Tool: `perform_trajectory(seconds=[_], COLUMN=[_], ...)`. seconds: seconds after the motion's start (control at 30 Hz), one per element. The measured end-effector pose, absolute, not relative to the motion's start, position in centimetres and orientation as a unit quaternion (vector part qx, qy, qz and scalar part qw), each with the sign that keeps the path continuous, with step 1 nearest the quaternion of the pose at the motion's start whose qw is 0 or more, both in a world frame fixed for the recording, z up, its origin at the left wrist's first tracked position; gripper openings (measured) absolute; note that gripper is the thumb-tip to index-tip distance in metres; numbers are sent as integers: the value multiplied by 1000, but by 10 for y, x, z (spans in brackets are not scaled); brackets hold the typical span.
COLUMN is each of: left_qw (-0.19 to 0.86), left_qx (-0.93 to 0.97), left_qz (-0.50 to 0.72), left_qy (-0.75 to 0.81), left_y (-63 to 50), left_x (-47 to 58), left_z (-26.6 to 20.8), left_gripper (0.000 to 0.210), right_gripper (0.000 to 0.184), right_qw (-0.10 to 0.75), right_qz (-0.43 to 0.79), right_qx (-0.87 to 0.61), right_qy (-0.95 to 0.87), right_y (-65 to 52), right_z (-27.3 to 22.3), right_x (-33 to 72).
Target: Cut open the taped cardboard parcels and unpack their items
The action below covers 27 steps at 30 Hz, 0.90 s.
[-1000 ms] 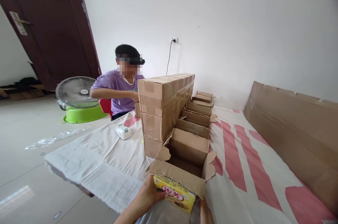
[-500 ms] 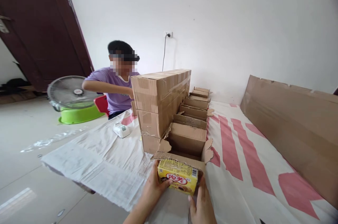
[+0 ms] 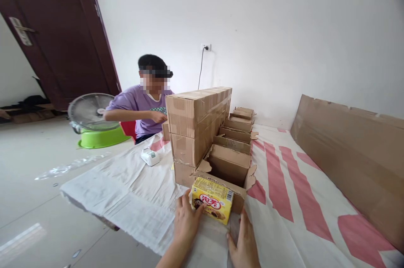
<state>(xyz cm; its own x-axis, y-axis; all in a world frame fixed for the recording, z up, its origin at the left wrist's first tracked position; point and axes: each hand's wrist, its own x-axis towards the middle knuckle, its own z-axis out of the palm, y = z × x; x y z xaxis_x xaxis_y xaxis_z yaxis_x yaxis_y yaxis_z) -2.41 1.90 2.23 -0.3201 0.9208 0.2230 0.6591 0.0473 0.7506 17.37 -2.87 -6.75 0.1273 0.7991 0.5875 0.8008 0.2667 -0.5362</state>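
A yellow cream puff box (image 3: 212, 200) with red and white lettering stands on the cloth, against the near wall of an open cardboard carton (image 3: 237, 200). My left hand (image 3: 187, 221) grips its left side, thumb on the front face and fingers partly hidden along the edge. To the right of the box, my right hand (image 3: 243, 240) is apart from it, thumb and fingers spread. Its fingertips are by the carton's lower right corner; whether they touch it is unclear.
More open cartons (image 3: 236, 135) run back in a row beside a taped cardboard wall (image 3: 198, 120). Left of it lies a small white device (image 3: 150, 157). A person in purple (image 3: 139, 99) sits behind. A cardboard panel (image 3: 347, 150) stands at right.
The view has shifted slightly. The cream puff box now sits closer against the carton's left side, and my right hand has come off it. The other person's hand now shows beside the cardboard wall.
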Motion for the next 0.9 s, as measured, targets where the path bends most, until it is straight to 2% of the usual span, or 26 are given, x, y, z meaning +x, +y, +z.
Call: perform_trajectory(seconds=[0.07,0.17,0.2,0.37,0.7,0.9], left_qw=[175,176,177,206,213,249], left_qx=[537,563,589,677,709,707], left_qz=[415,417,417,410,403,402], left_qy=[713,691,669,575,538,526], left_y=[14,5,3,1,1,2], left_x=[-23,-19,-17,-4,-7,-11], left_z=[27,30,30,23,25,25], left_gripper=[50,22,19,18,13,12], right_gripper=[73,62,60,57,57,50], right_qw=[469,509,519,527,524,543], right_qz=[8,34,40,58,80,82], right_qx=[-602,-598,-597,-589,-592,-591], right_qy=[-646,-618,-611,-609,-608,-591], right_y=[-30,-31,-31,-34,-37,-38], right_z=[-65,-62,-60,-54,-40,-36], right_x=[172,170,169,169,167,167])
